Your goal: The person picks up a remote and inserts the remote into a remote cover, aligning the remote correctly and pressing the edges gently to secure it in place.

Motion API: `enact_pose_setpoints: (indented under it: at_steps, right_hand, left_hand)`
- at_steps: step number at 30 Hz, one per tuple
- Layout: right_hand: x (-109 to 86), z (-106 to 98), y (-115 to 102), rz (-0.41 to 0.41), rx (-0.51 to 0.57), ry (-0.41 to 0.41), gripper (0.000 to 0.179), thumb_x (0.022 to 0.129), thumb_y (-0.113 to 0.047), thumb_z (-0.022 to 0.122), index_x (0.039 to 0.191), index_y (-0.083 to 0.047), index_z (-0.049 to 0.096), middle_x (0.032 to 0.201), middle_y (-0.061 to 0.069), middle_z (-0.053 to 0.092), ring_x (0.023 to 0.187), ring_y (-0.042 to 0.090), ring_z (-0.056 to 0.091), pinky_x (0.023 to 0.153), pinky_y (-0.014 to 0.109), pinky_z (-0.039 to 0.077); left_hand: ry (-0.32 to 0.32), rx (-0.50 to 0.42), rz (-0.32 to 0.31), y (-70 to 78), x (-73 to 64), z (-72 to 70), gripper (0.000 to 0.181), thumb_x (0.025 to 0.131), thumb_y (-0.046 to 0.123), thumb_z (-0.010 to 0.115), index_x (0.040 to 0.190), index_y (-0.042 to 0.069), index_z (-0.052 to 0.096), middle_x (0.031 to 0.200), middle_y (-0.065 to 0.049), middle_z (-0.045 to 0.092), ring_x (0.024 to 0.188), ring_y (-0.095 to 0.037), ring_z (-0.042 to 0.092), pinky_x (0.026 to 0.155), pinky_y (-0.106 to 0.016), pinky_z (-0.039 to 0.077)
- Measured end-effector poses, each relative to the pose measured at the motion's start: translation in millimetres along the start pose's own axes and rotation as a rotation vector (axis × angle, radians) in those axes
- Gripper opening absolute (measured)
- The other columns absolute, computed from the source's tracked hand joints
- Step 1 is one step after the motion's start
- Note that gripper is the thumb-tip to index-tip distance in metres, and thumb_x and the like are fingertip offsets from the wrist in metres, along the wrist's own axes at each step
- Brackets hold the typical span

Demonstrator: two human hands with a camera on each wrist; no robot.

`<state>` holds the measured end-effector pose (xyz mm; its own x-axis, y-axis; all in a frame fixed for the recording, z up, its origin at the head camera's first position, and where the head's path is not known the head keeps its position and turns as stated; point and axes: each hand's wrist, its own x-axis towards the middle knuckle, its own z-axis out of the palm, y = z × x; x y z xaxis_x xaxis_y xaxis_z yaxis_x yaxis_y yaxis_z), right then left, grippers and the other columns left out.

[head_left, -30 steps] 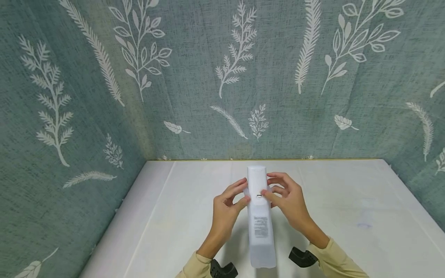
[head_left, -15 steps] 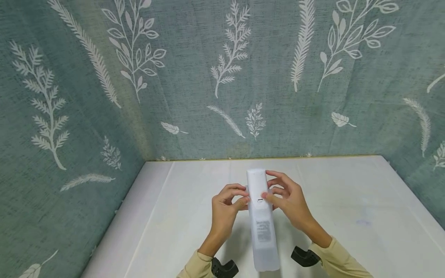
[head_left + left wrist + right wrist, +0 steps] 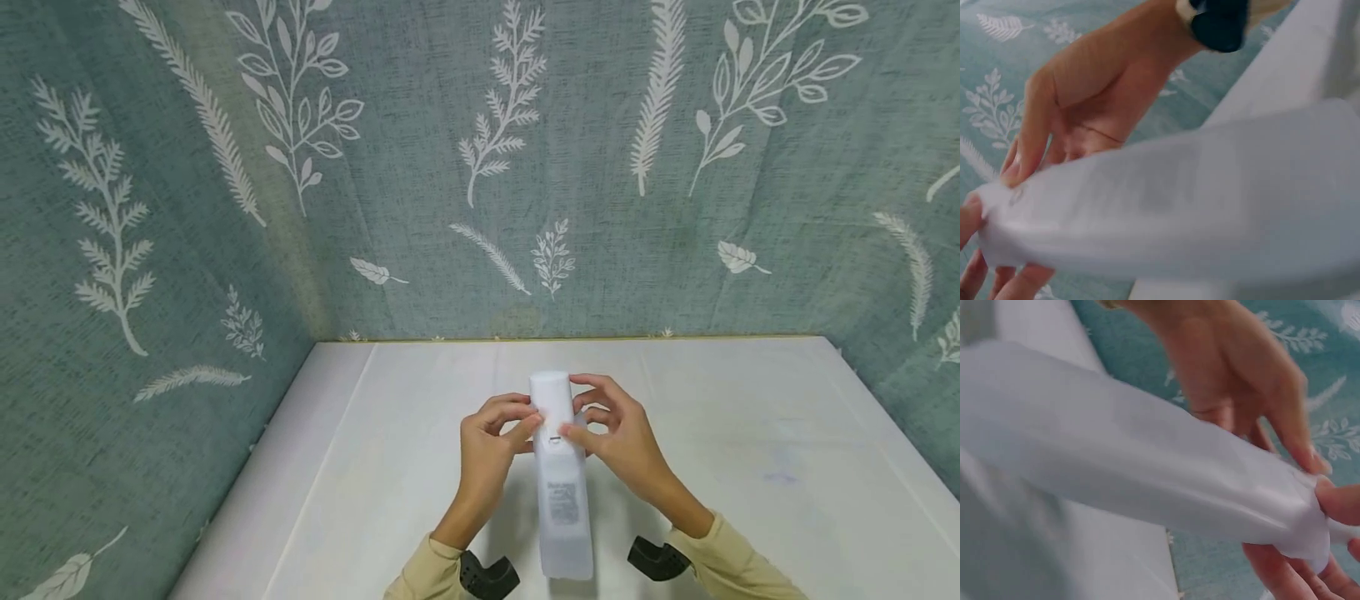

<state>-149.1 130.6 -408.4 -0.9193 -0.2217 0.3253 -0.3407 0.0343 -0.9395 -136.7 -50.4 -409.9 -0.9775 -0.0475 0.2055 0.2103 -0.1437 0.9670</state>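
A long, narrow white case [image 3: 552, 400] with a translucent lower end [image 3: 566, 557] is held lengthwise in front of me. A small slot [image 3: 555, 438] and a grey printed label [image 3: 562, 502] show on its upward face. My left hand [image 3: 487, 454] grips its upper left side, thumb on the face, fingers reaching behind. On the opposite side my right hand [image 3: 626, 442] pinches it, its thumb close by the slot. The left wrist view shows the case [image 3: 1166, 206] blurred, with my right hand [image 3: 1104, 81] beyond it. In the right wrist view, my left hand [image 3: 1241, 369] appears past the case.
A white-covered table [image 3: 390, 467] lies under the hands. Blue-green cloth with white leaf prints [image 3: 420, 167] encloses its back and sides. Dark wrist mounts [image 3: 489, 575] sit at both cuffs, close to the case's lower end.
The case's top end has dipped a little toward me. My left thumb has shifted farther up and onto its face, above the slot. The right hand keeps nearly the same hold.
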Motion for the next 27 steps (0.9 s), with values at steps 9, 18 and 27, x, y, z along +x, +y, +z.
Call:
enact_pose_setpoints:
  at_steps: [9, 18, 27]
  right_hand:
    - [-2.1, -2, 9, -0.06, 0.091, -0.001, 0.039, 0.083, 0.003, 0.068, 0.12, 0.005, 0.057, 0.109, 0.023, 0.058, 0.086, 0.02, 0.065, 0.061, 0.04, 0.058]
    - [-4.5, -5, 18, -0.232, 0.116, -0.056, 0.026, 0.078, 0.014, 0.068, 0.104, 0.011, 0.067, 0.116, 0.027, 0.058, 0.102, 0.023, 0.063, 0.073, 0.038, 0.057]
    - [-4.1, -5, 18, -0.22, 0.141, -0.053, 0.012, 0.078, 0.014, 0.067, 0.089, 0.009, 0.068, 0.108, 0.024, 0.058, 0.095, 0.022, 0.063, 0.068, 0.043, 0.057]
  left_hand:
    - [-0.016, 0.122, -0.051, 7.1, 4.2, 0.3, 0.03, 0.072, -0.004, 0.078, 0.099, 0.0, 0.067, 0.115, -0.008, 0.06, 0.103, -0.025, 0.057, 0.071, -0.029, 0.055]
    - [0.019, 0.07, -0.059, 4.6, 5.0, -2.6, 0.039, 0.074, 0.007, 0.08, 0.11, 0.01, 0.065, 0.112, -0.009, 0.06, 0.103, -0.025, 0.056, 0.071, -0.033, 0.055]
    - [-0.002, 0.025, -0.016, 4.0, 3.9, -1.1, 0.048, 0.074, 0.003, 0.079, 0.119, 0.012, 0.065, 0.111, -0.011, 0.06, 0.095, -0.026, 0.059, 0.074, -0.034, 0.057]
